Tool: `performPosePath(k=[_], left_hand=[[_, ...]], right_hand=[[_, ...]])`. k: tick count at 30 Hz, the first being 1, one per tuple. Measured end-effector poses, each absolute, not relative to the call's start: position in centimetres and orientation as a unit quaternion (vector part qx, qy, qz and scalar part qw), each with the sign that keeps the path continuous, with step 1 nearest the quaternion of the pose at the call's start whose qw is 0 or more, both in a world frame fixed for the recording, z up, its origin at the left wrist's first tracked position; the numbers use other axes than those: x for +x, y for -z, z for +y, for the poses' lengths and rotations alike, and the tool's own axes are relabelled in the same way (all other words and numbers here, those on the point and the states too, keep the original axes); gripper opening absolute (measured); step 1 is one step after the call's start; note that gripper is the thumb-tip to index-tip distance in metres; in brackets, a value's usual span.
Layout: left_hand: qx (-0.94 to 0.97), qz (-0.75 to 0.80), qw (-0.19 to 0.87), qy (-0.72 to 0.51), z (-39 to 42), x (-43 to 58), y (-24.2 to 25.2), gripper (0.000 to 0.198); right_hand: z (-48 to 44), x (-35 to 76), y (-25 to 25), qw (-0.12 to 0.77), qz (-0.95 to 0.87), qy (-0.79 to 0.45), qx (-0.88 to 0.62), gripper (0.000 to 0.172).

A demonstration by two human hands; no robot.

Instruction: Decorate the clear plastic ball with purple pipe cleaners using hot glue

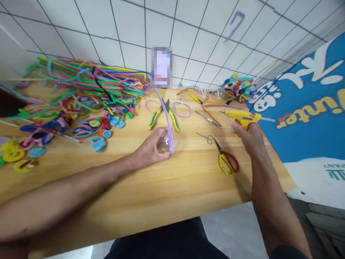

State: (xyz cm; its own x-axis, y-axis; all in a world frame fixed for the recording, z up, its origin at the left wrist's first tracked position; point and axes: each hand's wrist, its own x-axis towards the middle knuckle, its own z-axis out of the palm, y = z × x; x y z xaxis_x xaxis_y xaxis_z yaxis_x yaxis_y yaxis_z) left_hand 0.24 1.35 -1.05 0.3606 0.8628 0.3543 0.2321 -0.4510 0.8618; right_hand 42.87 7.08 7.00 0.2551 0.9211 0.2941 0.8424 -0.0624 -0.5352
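Observation:
My left hand (pixel 152 147) is closed around a clear plastic ball (pixel 168 142) resting on the wooden table (pixel 151 187). A long lilac pipe cleaner (pixel 165 111) runs over the ball and away toward the wall. My right hand (pixel 249 138) grips the handle of a yellow glue gun (pixel 241 117), whose nozzle points left just above the table. Green-handled pliers (pixel 163 115) lie just beyond the ball.
A big heap of coloured pipe cleaners (pixel 88 86) and coiled pieces (pixel 98 144) fills the table's left. Red-and-yellow scissors (pixel 228 160), small scissors (pixel 207 137) and a craft knife (pixel 207 119) lie between my hands. A decorated ball (pixel 238 88) sits far right, near a blue banner (pixel 309 108).

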Motion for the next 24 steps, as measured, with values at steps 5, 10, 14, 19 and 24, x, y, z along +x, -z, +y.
performPosePath(k=[5, 10, 14, 19, 24], left_hand=[[0.722, 0.380, 0.383, -0.433, 1.3, 0.4, 1.1, 0.077], [0.705, 0.387, 0.411, -0.431, 1.2, 0.4, 0.9, 0.080], [0.693, 0.378, 0.441, -0.428, 1.2, 0.4, 0.9, 0.081], [0.683, 0.366, 0.468, -0.425, 1.0, 0.1, 1.1, 0.082], [0.677, 0.371, 0.484, -0.412, 0.8, -0.2, 0.7, 0.083]], right_hand=[[3.5, 32.3, -9.2, 0.295, -0.650, -0.112, -0.691, 0.044], [2.2, 28.3, -8.1, 0.286, -0.731, -0.068, -0.616, 0.030], [2.4, 28.3, -6.9, 0.297, -0.761, -0.014, -0.576, 0.018], [2.6, 28.6, -5.8, 0.305, -0.771, 0.040, -0.557, 0.027], [2.5, 28.6, -5.2, 0.273, -0.782, 0.092, -0.552, 0.023]])
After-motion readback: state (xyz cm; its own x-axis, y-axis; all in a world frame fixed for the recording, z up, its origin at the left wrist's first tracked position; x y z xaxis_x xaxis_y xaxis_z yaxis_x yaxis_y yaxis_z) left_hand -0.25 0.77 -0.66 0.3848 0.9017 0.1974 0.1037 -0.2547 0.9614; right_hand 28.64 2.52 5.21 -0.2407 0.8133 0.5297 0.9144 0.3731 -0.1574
